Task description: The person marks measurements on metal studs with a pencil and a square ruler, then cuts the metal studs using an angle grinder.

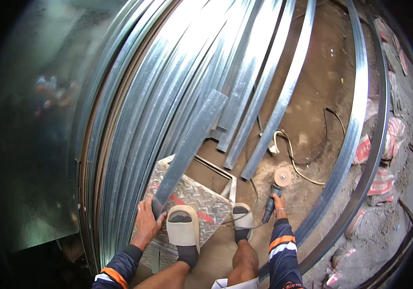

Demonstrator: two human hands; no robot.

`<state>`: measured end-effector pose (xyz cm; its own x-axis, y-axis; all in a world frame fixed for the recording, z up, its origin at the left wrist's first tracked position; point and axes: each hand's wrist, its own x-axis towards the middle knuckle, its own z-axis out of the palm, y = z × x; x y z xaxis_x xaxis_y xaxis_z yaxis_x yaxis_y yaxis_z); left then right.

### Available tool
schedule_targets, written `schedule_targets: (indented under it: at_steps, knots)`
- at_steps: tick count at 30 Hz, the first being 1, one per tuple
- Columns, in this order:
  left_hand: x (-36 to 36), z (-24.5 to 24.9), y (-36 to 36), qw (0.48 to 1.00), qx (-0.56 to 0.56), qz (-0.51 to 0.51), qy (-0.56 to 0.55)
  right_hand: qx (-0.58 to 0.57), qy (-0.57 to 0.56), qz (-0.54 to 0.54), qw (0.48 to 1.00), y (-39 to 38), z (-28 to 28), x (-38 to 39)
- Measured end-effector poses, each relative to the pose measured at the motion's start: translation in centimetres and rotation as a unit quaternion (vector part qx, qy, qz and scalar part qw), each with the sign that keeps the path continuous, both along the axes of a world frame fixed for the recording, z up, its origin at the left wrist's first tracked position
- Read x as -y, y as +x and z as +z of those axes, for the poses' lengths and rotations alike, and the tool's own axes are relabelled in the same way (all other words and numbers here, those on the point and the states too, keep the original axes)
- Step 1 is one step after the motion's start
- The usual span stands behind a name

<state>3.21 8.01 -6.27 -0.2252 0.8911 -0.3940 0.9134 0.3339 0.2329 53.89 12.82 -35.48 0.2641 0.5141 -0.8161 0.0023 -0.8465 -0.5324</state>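
Observation:
My left hand (147, 222) grips the near end of a long galvanized steel channel (190, 144) that slants up and away over a checker-plate stand (206, 198). My left foot in a beige sandal (183, 231) rests on that stand right beside the hand. My right hand (279, 202) holds an angle grinder (275, 190) by its dark body, its round disc pointing away just above the dirt floor. My right foot (241, 219) stands between the stand and the grinder.
Several long steel channels (134, 120) lie stacked at the left and fan out ahead. Two more channels (356, 125) curve along the right. A power cord (295, 161) loops on the dirt floor beyond the grinder. Printed sacks (382, 180) lie at the right.

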Motion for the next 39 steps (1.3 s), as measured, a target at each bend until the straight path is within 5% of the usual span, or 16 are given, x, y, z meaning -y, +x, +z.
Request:
schedule_targets:
  at_steps: [5,12,16,19,22,27,29,31,34,39]
  knots:
    - [4.1,0.4,-1.3,0.999,0.004,0.033,-0.025,0.149,0.038,0.03,0.988,-0.6,-1.6,1.5]
    - [5.3,0.5,-1.9,0.997,0.026,0.052,-0.043,0.251,-0.119,0.123,0.953,-0.8,-5.6,2.8]
    - [7.1,0.9,-2.5,0.996,0.035,0.072,-0.041,0.373,-0.055,0.153,0.913,-2.0,-5.2,3.0]
    - [8.5,1.0,-3.0,0.996,0.023,0.071,-0.058,0.28,-0.158,0.2,0.925,-0.6,-5.6,3.1]
    - [8.5,1.2,-3.1,0.994,0.03,0.088,-0.065,0.33,-0.158,0.253,0.896,-0.2,-4.4,4.2]
    - [10.1,0.4,-3.8,0.99,0.024,0.118,-0.074,0.301,-0.218,0.219,0.902,-0.4,3.5,2.9]
    - [10.4,-0.1,-3.6,0.988,0.029,0.138,-0.061,0.369,-0.154,0.214,0.891,-1.7,6.9,1.8]
    - [10.6,0.7,-3.3,0.981,0.013,0.186,-0.051,0.28,-0.027,0.141,0.949,-3.4,11.0,-0.1]
    - [12.8,2.5,-4.0,0.973,0.016,0.221,-0.058,0.247,0.07,0.186,0.948,-9.1,19.3,-5.4]
    - [18.9,2.0,-6.3,0.965,-0.008,0.244,-0.098,0.199,0.168,0.26,0.93,-16.1,25.2,-7.5]
